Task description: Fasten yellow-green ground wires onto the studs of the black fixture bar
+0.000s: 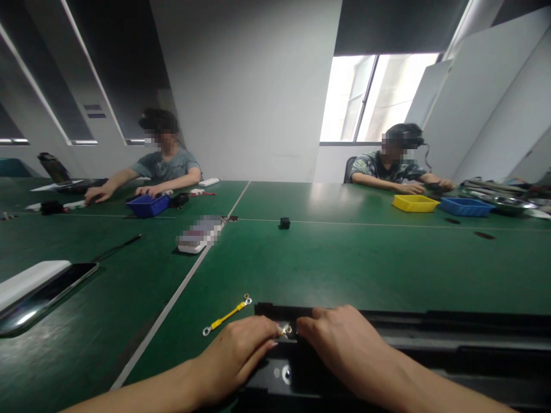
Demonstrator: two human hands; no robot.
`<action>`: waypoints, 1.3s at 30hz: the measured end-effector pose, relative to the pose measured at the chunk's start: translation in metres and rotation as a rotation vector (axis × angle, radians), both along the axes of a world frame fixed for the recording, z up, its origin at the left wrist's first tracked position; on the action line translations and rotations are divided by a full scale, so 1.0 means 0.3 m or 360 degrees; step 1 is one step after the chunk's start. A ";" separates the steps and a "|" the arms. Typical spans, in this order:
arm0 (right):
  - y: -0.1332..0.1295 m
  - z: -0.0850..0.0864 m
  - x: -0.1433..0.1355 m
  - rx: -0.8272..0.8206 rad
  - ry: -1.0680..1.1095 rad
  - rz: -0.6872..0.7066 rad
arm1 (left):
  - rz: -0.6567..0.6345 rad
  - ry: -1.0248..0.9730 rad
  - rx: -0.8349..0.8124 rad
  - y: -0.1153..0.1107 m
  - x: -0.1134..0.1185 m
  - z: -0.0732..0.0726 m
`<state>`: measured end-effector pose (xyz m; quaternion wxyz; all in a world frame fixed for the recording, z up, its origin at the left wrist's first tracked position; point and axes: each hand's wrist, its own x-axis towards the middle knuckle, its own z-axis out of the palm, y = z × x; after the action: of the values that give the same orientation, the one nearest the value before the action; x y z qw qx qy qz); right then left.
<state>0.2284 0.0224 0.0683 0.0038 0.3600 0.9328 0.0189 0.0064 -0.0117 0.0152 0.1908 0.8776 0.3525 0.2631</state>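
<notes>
A long black metal housing [430, 332] lies along the near edge of the green table. Inside its left end sits a small ring terminal [288, 330]. My left hand [241, 350] is closed, its fingertips pinching at the terminal's left side, where a bit of yellow shows. From the right, my right hand [340, 338] reaches over the housing with its fingers bent together beside the terminal; whatever they grip is hidden. Left of the housing lies a yellow wire [228, 317] with ring terminals at its ends.
A small black block [284, 223] and a white device [200, 235] lie farther back. At left is a phone [51, 295]. Across the table, two people sit near a dark blue tray [148, 206], a yellow tray [415, 203] and a blue tray [467, 207].
</notes>
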 end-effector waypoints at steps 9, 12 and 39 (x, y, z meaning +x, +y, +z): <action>0.030 -0.003 0.014 0.0035 0.0035 0.0102 | 0.0012 0.0012 0.0043 -0.002 -0.001 -0.002; 0.038 0.008 0.016 0.0038 0.0054 0.0105 | 0.0009 -0.0001 0.0039 0.001 -0.001 0.001; 0.107 0.020 0.048 0.0089 0.0148 0.0382 | 0.0005 0.0011 0.0000 0.000 -0.004 -0.003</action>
<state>0.2429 0.0544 0.0744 -0.0516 0.2463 0.9674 0.0285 0.0052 -0.0117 0.0144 0.1891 0.8779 0.3545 0.2604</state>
